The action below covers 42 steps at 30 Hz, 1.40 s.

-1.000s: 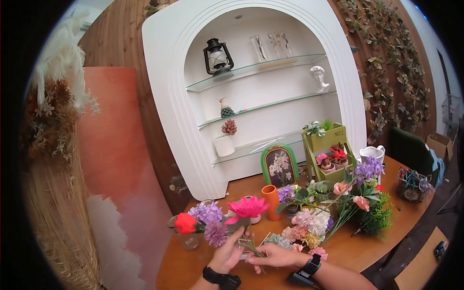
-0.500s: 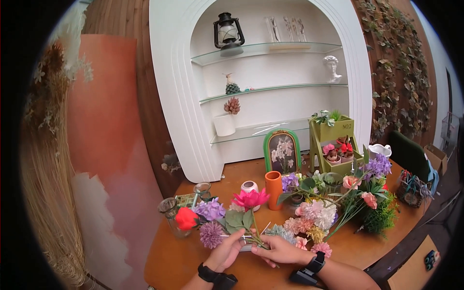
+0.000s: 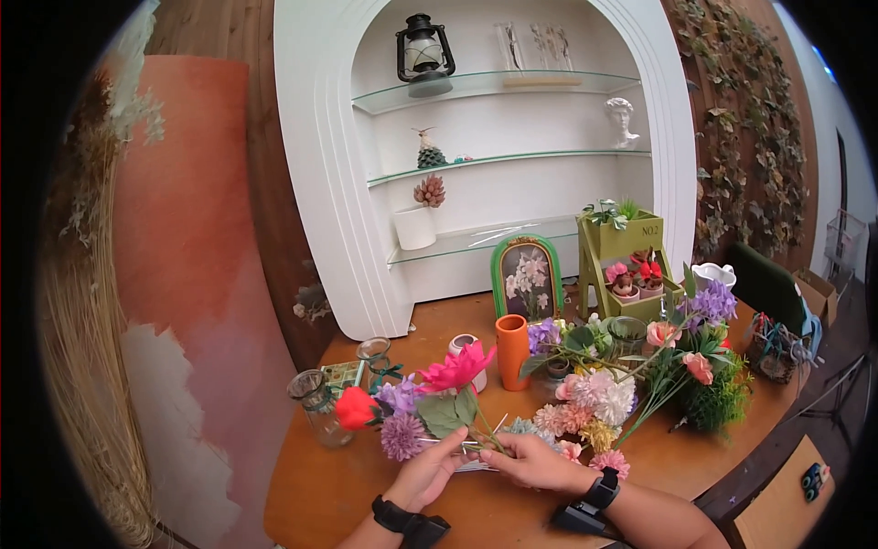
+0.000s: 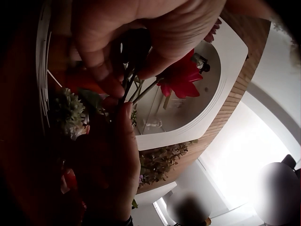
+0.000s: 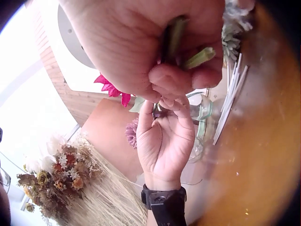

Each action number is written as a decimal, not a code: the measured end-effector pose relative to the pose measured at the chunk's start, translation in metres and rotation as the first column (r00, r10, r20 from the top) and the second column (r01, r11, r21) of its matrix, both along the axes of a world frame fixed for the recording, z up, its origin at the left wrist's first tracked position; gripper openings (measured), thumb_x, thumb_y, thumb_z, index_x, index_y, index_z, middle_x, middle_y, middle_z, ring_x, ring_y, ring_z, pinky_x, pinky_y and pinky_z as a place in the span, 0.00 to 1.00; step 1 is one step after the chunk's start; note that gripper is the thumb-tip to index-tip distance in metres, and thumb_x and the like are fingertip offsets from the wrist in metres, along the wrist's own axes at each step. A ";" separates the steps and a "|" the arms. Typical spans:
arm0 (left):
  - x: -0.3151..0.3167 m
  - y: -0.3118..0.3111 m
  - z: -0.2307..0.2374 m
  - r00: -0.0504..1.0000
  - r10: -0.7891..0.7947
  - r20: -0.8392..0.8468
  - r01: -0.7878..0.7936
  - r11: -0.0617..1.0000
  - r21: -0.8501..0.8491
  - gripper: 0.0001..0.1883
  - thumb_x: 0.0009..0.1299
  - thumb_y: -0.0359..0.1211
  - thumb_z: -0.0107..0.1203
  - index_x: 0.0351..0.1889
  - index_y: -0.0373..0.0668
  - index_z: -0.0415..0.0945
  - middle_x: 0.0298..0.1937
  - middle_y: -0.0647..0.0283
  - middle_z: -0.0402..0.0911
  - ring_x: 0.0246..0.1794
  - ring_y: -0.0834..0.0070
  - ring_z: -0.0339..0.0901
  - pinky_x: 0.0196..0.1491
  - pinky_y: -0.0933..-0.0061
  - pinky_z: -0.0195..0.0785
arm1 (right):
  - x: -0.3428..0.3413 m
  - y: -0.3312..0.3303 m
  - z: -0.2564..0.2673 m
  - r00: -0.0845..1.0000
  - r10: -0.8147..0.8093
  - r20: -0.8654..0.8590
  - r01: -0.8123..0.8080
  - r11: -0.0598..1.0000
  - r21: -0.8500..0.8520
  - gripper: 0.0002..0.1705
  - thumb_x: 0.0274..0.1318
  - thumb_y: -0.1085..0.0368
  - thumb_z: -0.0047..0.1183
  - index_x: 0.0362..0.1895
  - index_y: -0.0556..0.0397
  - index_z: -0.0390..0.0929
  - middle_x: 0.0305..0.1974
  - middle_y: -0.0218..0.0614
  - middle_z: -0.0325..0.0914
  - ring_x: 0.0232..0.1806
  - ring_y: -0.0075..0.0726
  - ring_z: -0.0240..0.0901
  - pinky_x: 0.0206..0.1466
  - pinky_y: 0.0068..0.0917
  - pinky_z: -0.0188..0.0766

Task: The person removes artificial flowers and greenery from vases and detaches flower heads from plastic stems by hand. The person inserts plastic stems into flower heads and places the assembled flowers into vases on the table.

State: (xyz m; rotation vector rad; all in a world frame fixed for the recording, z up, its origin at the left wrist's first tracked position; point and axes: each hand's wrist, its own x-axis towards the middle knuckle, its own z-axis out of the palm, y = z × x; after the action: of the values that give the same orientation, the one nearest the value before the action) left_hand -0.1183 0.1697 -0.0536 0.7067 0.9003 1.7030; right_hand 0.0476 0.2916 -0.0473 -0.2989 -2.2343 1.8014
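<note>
Stems (image 3: 487,430) of a pink flower (image 3: 457,368) stand between the two hands in the head view, which are close together over the near part of the worktop (image 3: 311,489). The left hand (image 3: 428,471) and the right hand (image 3: 540,462) both pinch the stems, and the bloom is on their far side, leaning left. A red flower (image 3: 355,408), a lilac flower (image 3: 400,395) and a purple pompom flower (image 3: 402,436) lie left of it; whether the left hand also holds these, I cannot tell. White sticks (image 3: 476,467) lie beneath the fingers. Farther off are a glass jar (image 3: 329,425) on the left and an orange vase (image 3: 512,357) beyond the hands, with loose flowers (image 3: 599,398) heaped to the right.

In the left wrist view, the fingertips of both hands come together on the dark stems, and the pink flower looks deep red in the shade. A grey-green flower (image 4: 70,110) is near them.

In the right wrist view, the right hand's fingers are curled round the stems, whose cut ends (image 5: 200,57) poke out of its grip. The left hand's fingertips meet it just beside; the white sticks lie on the worktop.
</note>
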 end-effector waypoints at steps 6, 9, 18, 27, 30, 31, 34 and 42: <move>-0.002 0.003 -0.003 0.997 0.047 -0.058 -0.056 0.986 -0.155 0.10 0.76 0.36 0.54 0.51 0.45 0.76 0.45 0.68 0.83 0.42 0.80 0.79 0.43 0.77 0.71 | -0.004 0.004 -0.011 0.988 -0.045 -0.145 0.082 0.962 0.261 0.15 0.71 0.54 0.48 0.38 0.52 0.75 0.18 0.20 0.63 0.19 0.13 0.56 0.20 0.20 0.53; -0.004 0.002 -0.005 0.995 0.052 -0.089 -0.066 0.986 -0.154 0.09 0.75 0.37 0.55 0.49 0.46 0.77 0.43 0.69 0.82 0.40 0.80 0.78 0.42 0.78 0.70 | -0.004 0.003 -0.006 0.985 -0.099 -0.144 0.133 0.959 0.250 0.19 0.68 0.54 0.51 0.32 0.59 0.76 0.16 0.35 0.66 0.20 0.26 0.61 0.26 0.32 0.60; -0.012 0.004 -0.014 0.999 0.035 -0.025 -0.035 0.999 -0.021 0.11 0.74 0.34 0.56 0.49 0.39 0.76 0.42 0.64 0.82 0.40 0.77 0.78 0.44 0.77 0.72 | -0.006 0.006 -0.011 0.984 -0.114 -0.136 0.138 0.973 0.183 0.21 0.68 0.53 0.50 0.30 0.59 0.75 0.16 0.30 0.65 0.19 0.23 0.60 0.24 0.30 0.59; -0.009 0.006 -0.011 0.994 0.042 -0.098 -0.041 0.999 0.013 0.15 0.73 0.33 0.57 0.51 0.32 0.76 0.41 0.61 0.83 0.42 0.77 0.80 0.51 0.77 0.72 | -0.003 0.006 -0.008 0.996 -0.078 -0.049 0.071 0.990 -0.123 0.17 0.72 0.54 0.46 0.37 0.54 0.77 0.17 0.20 0.64 0.16 0.15 0.58 0.18 0.19 0.53; -0.002 0.004 0.000 0.972 0.116 -0.207 -0.110 0.993 0.038 0.14 0.72 0.31 0.59 0.51 0.32 0.75 0.42 0.58 0.83 0.41 0.75 0.82 0.47 0.78 0.75 | -0.001 0.004 -0.003 0.997 -0.073 -0.036 0.068 0.990 -0.124 0.17 0.72 0.53 0.45 0.39 0.53 0.78 0.16 0.20 0.63 0.15 0.15 0.57 0.18 0.19 0.52; -0.003 0.004 -0.001 0.971 0.115 -0.208 -0.110 0.993 0.038 0.14 0.72 0.31 0.59 0.51 0.32 0.75 0.42 0.58 0.83 0.41 0.75 0.82 0.47 0.78 0.75 | 0.000 0.003 -0.001 0.998 -0.062 -0.011 0.060 0.989 -0.134 0.18 0.72 0.53 0.45 0.39 0.53 0.78 0.16 0.20 0.63 0.15 0.15 0.57 0.17 0.19 0.52; -0.005 0.005 -0.001 0.959 0.156 -0.237 -0.157 0.987 0.016 0.15 0.71 0.26 0.58 0.53 0.34 0.70 0.42 0.56 0.83 0.38 0.73 0.83 0.41 0.76 0.78 | -0.001 0.003 -0.003 0.999 -0.040 0.009 0.041 0.985 -0.165 0.19 0.72 0.52 0.44 0.38 0.52 0.77 0.17 0.20 0.63 0.14 0.15 0.57 0.16 0.19 0.51; -0.004 0.008 -0.005 0.909 0.286 -0.304 -0.273 0.958 0.083 0.23 0.66 0.26 0.64 0.54 0.35 0.62 0.41 0.56 0.82 0.36 0.74 0.82 0.39 0.76 0.77 | -0.001 0.005 -0.006 1.000 0.006 0.022 -0.001 0.975 -0.221 0.18 0.73 0.50 0.43 0.39 0.51 0.75 0.18 0.21 0.63 0.14 0.16 0.57 0.16 0.18 0.51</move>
State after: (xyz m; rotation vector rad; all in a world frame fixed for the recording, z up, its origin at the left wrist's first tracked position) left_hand -0.1225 0.1779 -0.0589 0.9278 1.2415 1.8957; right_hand 0.0463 0.2962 -0.0536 -0.3589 -2.0500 2.0617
